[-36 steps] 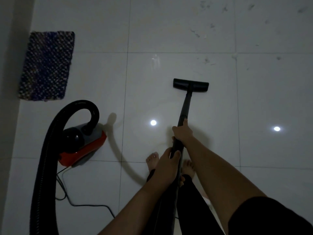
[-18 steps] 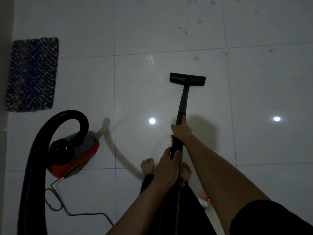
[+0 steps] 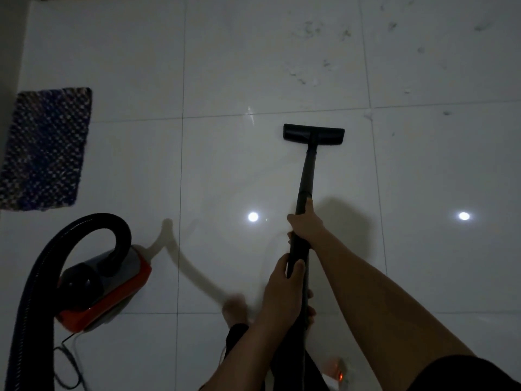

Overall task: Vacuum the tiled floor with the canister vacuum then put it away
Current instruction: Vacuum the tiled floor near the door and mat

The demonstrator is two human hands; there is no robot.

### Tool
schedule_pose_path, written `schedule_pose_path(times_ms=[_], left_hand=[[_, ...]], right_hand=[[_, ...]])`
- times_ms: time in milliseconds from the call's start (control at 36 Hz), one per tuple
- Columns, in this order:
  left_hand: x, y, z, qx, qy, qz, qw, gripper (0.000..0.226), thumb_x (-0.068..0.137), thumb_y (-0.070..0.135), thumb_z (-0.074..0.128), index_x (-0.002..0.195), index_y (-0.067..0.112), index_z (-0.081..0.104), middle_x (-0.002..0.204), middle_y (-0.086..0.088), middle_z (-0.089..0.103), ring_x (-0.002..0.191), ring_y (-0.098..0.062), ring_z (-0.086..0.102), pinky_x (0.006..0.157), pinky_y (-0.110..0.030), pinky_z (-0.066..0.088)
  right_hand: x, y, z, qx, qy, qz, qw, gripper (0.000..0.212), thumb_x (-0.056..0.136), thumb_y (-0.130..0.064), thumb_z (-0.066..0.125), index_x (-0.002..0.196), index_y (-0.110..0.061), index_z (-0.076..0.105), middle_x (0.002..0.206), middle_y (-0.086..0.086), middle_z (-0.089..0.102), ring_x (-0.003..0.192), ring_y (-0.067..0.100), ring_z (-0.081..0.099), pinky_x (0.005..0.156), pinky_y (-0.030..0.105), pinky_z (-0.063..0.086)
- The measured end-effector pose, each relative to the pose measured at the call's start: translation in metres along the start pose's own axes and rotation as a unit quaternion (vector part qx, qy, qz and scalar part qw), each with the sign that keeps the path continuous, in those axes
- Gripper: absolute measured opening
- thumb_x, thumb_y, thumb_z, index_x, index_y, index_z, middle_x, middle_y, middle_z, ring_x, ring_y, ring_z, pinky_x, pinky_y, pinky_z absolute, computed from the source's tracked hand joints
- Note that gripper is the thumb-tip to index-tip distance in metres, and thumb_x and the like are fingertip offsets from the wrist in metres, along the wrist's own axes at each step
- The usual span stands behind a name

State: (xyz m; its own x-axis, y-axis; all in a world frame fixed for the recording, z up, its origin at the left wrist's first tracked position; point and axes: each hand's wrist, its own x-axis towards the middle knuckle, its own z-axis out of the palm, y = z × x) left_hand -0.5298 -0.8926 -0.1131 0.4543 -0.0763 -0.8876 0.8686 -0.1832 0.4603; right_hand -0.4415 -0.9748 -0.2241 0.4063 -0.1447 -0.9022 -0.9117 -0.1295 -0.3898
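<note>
Ahead of the person, in the head view, the black nozzle (image 3: pixel 313 134) lies flat on the floor (image 3: pixel 225 66) at the end of a dark tube (image 3: pixel 307 176). The right hand (image 3: pixel 306 224) grips the tube at its farther part, fingers curled round it. The left hand (image 3: pixel 284 289) clasps it nearer the body in the same way. The vacuum (image 3: pixel 104 289), red and grey, sits on the tiles to the left, well apart from the nozzle. Its ribbed hose (image 3: pixel 36 277) arches up and out of view, and its cord (image 3: pixel 64 359) is looped beside it. The step in hand looks like a forward stroke. Dark crumbs and fluff (image 3: pixel 310 71) lie beyond the nozzle, so it is best to keep it flat, push slowly over the grout line into that patch, and overlap the passes. The hose needs slack, or the vacuum may tug or tip. The tiles are pale and glossy and mirror two lights (image 3: pixel 253 217), though the room is dim. A woven mat (image 3: pixel 45 148) lies by the left wall (image 3: pixel 11 38). I cannot tell what the small orange glow (image 3: pixel 339 376) low down is.
</note>
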Motion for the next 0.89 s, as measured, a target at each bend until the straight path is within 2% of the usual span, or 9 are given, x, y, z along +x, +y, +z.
schedule_pose_path(times_ms=[194, 306, 361, 472, 556, 639, 694, 778, 889], left_hand=[[0.023, 0.021, 0.0, -0.026, 0.027, 0.012, 0.999, 0.034, 0.1, 0.029, 0.038, 0.133, 0.023, 0.042, 0.068, -0.007, 0.054, 0.03, -0.002, 0.049, 0.033, -0.014, 0.039], [0.046, 0.049, -0.004, -0.073, 0.022, 0.011, 0.997, 0.028, 0.1, 0.029, 0.038, 0.127, 0.031, 0.041, 0.07, -0.013, 0.052, 0.039, -0.015, 0.049, 0.033, -0.019, 0.041], [0.062, 0.065, -0.008, -0.066, 0.03, 0.013, 0.997, 0.03, 0.099, 0.031, 0.039, 0.129, 0.028, 0.043, 0.072, -0.014, 0.054, 0.041, -0.017, 0.048, 0.034, -0.021, 0.042], [0.092, 0.099, -0.018, -0.037, 0.043, 0.037, 0.998, 0.031, 0.097, 0.039, 0.04, 0.126, 0.029, 0.046, 0.068, -0.012, 0.06, 0.042, -0.021, 0.053, 0.054, -0.036, 0.056], [0.108, 0.126, -0.023, -0.069, 0.034, 0.032, 0.997, 0.024, 0.097, 0.036, 0.04, 0.119, 0.031, 0.048, 0.063, -0.008, 0.058, 0.036, -0.018, 0.05, 0.042, -0.027, 0.048], [0.121, 0.151, -0.027, -0.08, 0.023, 0.025, 0.996, 0.023, 0.097, 0.037, 0.04, 0.118, 0.031, 0.048, 0.062, -0.006, 0.056, 0.038, -0.017, 0.05, 0.043, -0.026, 0.046], [0.13, 0.166, -0.028, -0.075, 0.022, 0.029, 0.996, 0.021, 0.098, 0.037, 0.039, 0.115, 0.029, 0.048, 0.064, -0.005, 0.055, 0.041, -0.016, 0.05, 0.045, -0.028, 0.047], [0.141, 0.188, -0.029, -0.071, 0.024, 0.027, 0.997, 0.018, 0.097, 0.039, 0.039, 0.112, 0.035, 0.048, 0.065, -0.005, 0.056, 0.043, -0.017, 0.051, 0.056, -0.039, 0.051], [0.154, 0.218, -0.028, -0.108, 0.014, 0.02, 0.994, 0.022, 0.099, 0.033, 0.036, 0.12, 0.03, 0.045, 0.06, -0.004, 0.052, 0.031, -0.01, 0.045, 0.035, -0.021, 0.043]], right_hand=[[0.021, -0.027, -0.001, -0.019, -0.014, -0.012, 1.0, 0.08, 0.096, -0.013, 0.048, 0.152, -0.038, -0.004, 0.122, 0.024, 0.053, 0.056, 0.018, 0.056, 0.042, 0.026, 0.045], [0.043, -0.063, -0.003, -0.039, -0.018, -0.021, 0.999, 0.08, 0.095, -0.012, 0.047, 0.152, -0.037, -0.004, 0.125, 0.024, 0.053, 0.056, 0.016, 0.055, 0.045, 0.026, 0.046], [0.055, -0.084, -0.004, -0.053, -0.018, -0.029, 0.998, 0.079, 0.096, -0.012, 0.047, 0.152, -0.036, -0.004, 0.124, 0.023, 0.053, 0.055, 0.016, 0.054, 0.041, 0.024, 0.045], [0.076, -0.129, -0.004, -0.061, -0.019, -0.03, 0.998, 0.08, 0.095, -0.011, 0.047, 0.151, -0.038, -0.003, 0.126, 0.025, 0.054, 0.055, 0.017, 0.055, 0.043, 0.026, 0.045], [0.09, -0.159, -0.007, -0.069, -0.02, -0.032, 0.997, 0.081, 0.096, -0.011, 0.047, 0.151, -0.038, -0.004, 0.125, 0.025, 0.053, 0.056, 0.018, 0.055, 0.045, 0.027, 0.046], [0.101, -0.186, -0.011, -0.078, -0.024, -0.033, 0.996, 0.08, 0.096, -0.012, 0.048, 0.151, -0.038, -0.005, 0.124, 0.024, 0.054, 0.056, 0.017, 0.055, 0.043, 0.025, 0.045], [0.107, -0.202, -0.013, -0.082, -0.024, -0.032, 0.996, 0.081, 0.096, -0.012, 0.048, 0.152, -0.038, -0.005, 0.123, 0.025, 0.055, 0.056, 0.018, 0.055, 0.044, 0.026, 0.045], [0.118, -0.224, -0.018, -0.094, -0.025, -0.032, 0.995, 0.08, 0.096, -0.013, 0.047, 0.152, -0.038, -0.005, 0.12, 0.024, 0.056, 0.055, 0.017, 0.054, 0.041, 0.024, 0.044], [0.136, -0.251, -0.026, -0.101, -0.023, -0.03, 0.994, 0.08, 0.096, -0.013, 0.047, 0.152, -0.038, -0.005, 0.122, 0.023, 0.055, 0.054, 0.017, 0.055, 0.04, 0.024, 0.044]])
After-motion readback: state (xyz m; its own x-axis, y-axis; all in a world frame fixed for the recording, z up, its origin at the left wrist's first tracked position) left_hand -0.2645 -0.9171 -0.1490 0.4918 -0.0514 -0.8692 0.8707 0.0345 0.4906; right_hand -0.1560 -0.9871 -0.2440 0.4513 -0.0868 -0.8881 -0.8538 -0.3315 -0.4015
